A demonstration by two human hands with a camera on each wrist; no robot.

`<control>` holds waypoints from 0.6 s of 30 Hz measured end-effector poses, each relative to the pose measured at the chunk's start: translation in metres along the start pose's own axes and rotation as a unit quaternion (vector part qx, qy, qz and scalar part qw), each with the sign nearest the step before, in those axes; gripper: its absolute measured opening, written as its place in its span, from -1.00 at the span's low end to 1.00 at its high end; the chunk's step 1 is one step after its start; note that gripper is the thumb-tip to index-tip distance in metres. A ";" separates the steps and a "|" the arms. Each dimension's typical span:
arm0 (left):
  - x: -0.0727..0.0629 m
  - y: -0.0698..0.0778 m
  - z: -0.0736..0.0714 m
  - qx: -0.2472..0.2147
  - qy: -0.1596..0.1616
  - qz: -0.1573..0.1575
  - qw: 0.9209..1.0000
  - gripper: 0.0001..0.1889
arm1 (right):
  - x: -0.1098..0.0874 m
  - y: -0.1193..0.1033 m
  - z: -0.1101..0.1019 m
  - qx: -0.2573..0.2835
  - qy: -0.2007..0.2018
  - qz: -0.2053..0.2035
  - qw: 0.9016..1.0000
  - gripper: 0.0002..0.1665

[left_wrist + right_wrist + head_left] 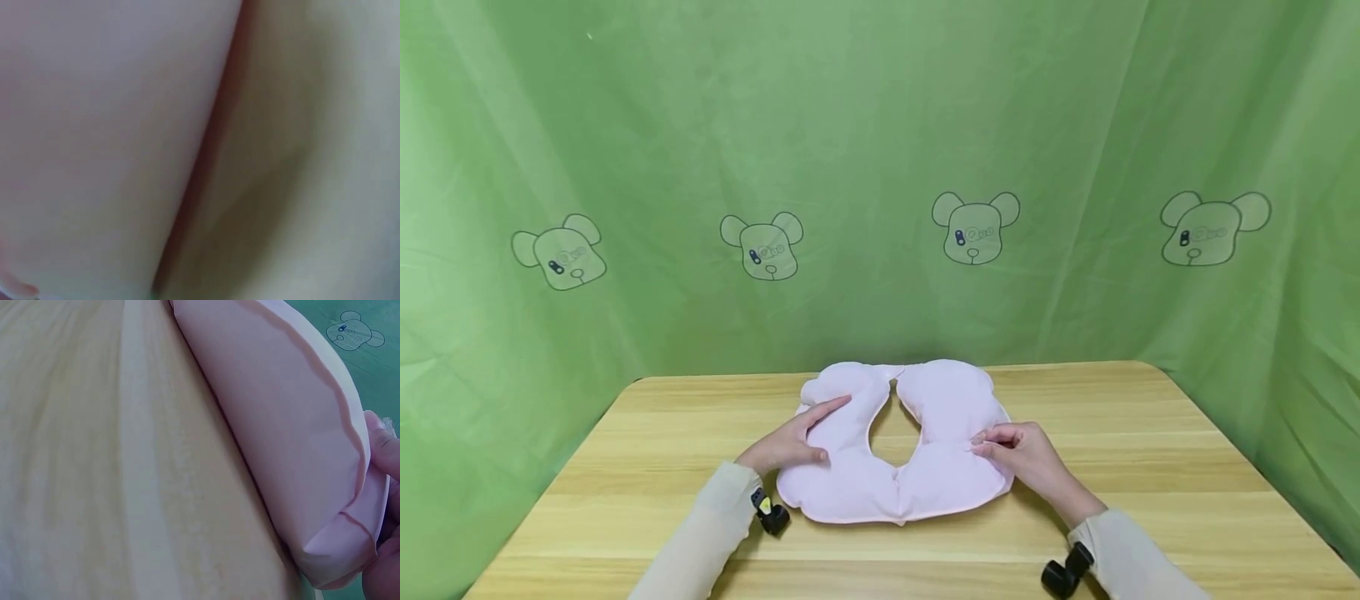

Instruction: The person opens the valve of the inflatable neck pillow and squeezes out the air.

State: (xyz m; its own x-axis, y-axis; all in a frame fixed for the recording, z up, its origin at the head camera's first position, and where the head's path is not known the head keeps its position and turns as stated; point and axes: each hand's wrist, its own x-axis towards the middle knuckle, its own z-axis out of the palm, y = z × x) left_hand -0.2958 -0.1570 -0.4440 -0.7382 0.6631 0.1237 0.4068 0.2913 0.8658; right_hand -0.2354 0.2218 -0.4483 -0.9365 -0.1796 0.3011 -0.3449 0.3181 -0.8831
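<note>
A puffed-up pale pink inflatable neck pillow (pixel 850 492) lies flat on the wooden table, its seam edge toward me and its centre hole showing the wood. On its left side my left hand (pixel 792 439) rests with thumb and fingers spread. At the right half, my right hand (pixel 1028 457) pinches a small spot on the upper face. The right wrist view shows a bit of clear plastic, seemingly the air valve (pixel 389 427), by the thumb tip; the fingers mostly hide it. In the left wrist view the pillow (pixel 106 125) is blurred and close.
The light wooden table (pixel 1150 483) has rounded far corners. Green curtains (pixel 865 125) printed with bear-head outlines hang behind it and at both sides. A small black wrist camera (pixel 772 515) sits at the left cuff, another camera (pixel 1066 573) at the right.
</note>
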 end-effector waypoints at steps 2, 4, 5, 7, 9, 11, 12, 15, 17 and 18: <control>0.000 0.000 0.000 -0.006 -0.008 0.011 1.000 0.00 | 0.000 0.000 0.000 -0.001 0.000 0.003 1.000 -0.92; 0.000 0.000 0.000 -0.004 -0.015 0.026 1.000 0.01 | 0.000 0.000 0.000 -0.001 0.000 0.004 1.000 -0.93; 0.001 0.000 0.000 0.000 -0.017 0.032 0.999 0.02 | 0.000 0.000 0.000 -0.001 0.000 0.003 1.000 -0.93; 0.001 0.000 0.000 0.010 -0.020 0.042 0.999 0.07 | 0.000 0.000 0.000 0.001 -0.002 0.001 1.000 -0.93; 0.001 0.001 0.000 0.018 -0.019 0.045 0.999 0.08 | 0.000 0.000 0.000 0.002 -0.001 0.000 1.000 -0.92; 0.000 0.002 0.001 0.018 -0.015 0.039 0.999 0.06 | 0.000 -0.001 0.000 0.001 -0.001 -0.001 1.000 -0.92; 0.000 0.003 0.001 0.014 -0.013 0.034 0.999 0.05 | 0.000 -0.001 0.000 -0.001 -0.001 0.001 1.000 -0.91; 0.000 0.005 0.003 0.008 -0.004 0.017 1.000 0.00 | 0.000 -0.001 0.000 -0.005 0.001 0.011 1.000 -0.90; 0.000 0.005 0.005 0.003 0.003 0.004 1.000 -0.03 | 0.001 -0.002 0.000 -0.008 0.002 0.017 1.000 -0.90; 0.000 0.005 0.006 0.002 0.006 -0.002 1.000 -0.04 | 0.001 -0.002 0.000 -0.009 0.002 0.019 1.000 -0.90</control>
State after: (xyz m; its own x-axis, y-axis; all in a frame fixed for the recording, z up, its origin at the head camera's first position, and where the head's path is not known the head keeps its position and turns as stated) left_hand -0.2906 -0.1508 -0.4425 -0.7468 0.6532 0.1254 0.4048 0.2967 0.8649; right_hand -0.2356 0.2211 -0.4467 -0.9492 -0.1631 0.2692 -0.3102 0.3411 -0.8873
